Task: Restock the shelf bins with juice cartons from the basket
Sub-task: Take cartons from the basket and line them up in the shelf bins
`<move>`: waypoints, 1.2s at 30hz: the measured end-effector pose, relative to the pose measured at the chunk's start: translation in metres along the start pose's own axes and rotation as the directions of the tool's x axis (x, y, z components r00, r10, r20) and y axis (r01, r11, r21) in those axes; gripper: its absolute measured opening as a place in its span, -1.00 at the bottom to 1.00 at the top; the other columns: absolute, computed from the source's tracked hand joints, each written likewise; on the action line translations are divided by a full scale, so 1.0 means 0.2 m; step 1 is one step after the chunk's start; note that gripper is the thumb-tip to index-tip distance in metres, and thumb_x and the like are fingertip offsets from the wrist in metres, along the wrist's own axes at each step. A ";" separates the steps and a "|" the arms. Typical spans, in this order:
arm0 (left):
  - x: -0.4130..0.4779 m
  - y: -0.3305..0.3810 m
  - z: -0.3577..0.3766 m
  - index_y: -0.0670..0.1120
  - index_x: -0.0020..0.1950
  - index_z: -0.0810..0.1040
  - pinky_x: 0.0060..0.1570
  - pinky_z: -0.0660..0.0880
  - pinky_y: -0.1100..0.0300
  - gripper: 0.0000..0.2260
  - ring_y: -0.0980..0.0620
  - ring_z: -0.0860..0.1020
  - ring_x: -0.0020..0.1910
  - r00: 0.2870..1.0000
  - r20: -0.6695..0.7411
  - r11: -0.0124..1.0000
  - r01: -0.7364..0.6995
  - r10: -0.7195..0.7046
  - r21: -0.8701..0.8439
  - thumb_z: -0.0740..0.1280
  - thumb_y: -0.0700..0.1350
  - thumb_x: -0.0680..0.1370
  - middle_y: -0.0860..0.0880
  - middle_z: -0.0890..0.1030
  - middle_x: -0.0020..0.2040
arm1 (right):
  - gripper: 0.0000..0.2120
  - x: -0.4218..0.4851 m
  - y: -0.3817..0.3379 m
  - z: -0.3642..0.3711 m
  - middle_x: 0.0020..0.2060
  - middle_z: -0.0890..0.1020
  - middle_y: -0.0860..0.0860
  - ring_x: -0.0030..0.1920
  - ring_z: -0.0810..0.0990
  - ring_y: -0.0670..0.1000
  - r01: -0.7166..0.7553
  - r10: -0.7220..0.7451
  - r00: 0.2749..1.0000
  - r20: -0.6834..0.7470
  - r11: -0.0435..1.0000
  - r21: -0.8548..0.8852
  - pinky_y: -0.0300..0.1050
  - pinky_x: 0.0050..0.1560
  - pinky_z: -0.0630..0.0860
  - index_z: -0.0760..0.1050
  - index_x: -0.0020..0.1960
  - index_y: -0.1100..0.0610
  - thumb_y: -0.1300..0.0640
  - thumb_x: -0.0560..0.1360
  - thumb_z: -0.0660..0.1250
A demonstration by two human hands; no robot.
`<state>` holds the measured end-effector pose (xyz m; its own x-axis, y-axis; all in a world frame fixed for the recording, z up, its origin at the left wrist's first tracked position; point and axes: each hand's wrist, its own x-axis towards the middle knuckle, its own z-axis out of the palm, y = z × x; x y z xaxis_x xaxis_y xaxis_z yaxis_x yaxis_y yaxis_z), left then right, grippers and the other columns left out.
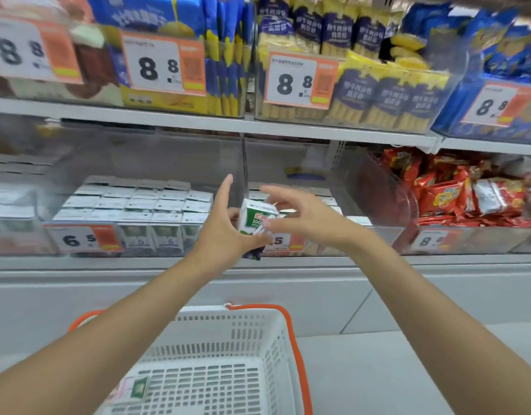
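My left hand holds a small white and green juice carton tilted in front of the lower shelf, thumb and fingers curled round its lower part. Just to the carton's right, my right hand has its fingers spread and bent toward the carton's top, and I cannot tell whether they touch it. Behind them a clear shelf bin is packed with rows of upright cartons. A second bin to its right holds fewer. The white basket with orange handles stands below, one carton lying in it.
Clear bins of blue and yellow snack packs fill the upper shelf, with orange price tags hanging from their fronts. Red snack bags fill the bin at the right. A white shelf base runs under the bins.
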<state>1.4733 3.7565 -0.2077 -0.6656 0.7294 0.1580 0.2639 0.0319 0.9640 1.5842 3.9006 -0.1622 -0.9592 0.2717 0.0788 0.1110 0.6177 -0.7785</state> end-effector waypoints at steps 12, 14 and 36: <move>0.16 -0.25 -0.78 0.09 0.49 0.28 0.37 0.27 0.05 -0.28 0.02 0.30 0.43 0.990 0.035 0.663 -0.117 0.135 0.740 0.42 0.26 0.41 0.05 0.36 0.47 | -0.69 0.60 -0.20 0.33 0.14 0.56 0.09 0.07 0.56 0.08 -0.008 -0.085 0.912 -0.402 0.975 -0.223 -0.17 0.00 0.45 0.44 0.28 0.11 0.14 0.55 0.34; 0.22 -0.30 -0.86 0.07 0.48 0.30 0.44 0.20 -0.03 -0.29 0.02 0.28 0.45 0.982 0.109 0.539 -0.177 0.156 0.824 0.29 0.38 0.43 0.05 0.35 0.47 | -0.61 0.72 -0.17 0.37 0.27 0.49 0.12 0.20 0.51 0.12 -0.099 -0.054 0.883 -0.467 0.950 -0.296 -0.18 0.09 0.36 0.38 0.38 0.15 0.11 0.58 0.31; 0.13 -0.34 -0.93 -0.05 0.14 0.52 0.24 0.33 -0.01 -0.43 -0.07 0.50 0.14 0.927 0.118 0.328 -0.242 0.355 0.913 0.31 0.38 0.39 -0.02 0.56 0.07 | -0.30 0.82 -0.07 0.65 0.48 0.25 -0.05 0.48 0.22 -0.01 -0.059 0.000 0.984 -0.178 0.945 -0.322 0.02 0.46 0.23 0.25 0.47 -0.16 -0.30 0.40 0.37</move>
<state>1.3069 3.6462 -0.2300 -0.4414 0.7681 0.4640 0.8849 0.4582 0.0833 1.3914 3.8393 -0.2190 -0.8975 0.3990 0.1880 0.2449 0.8053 -0.5400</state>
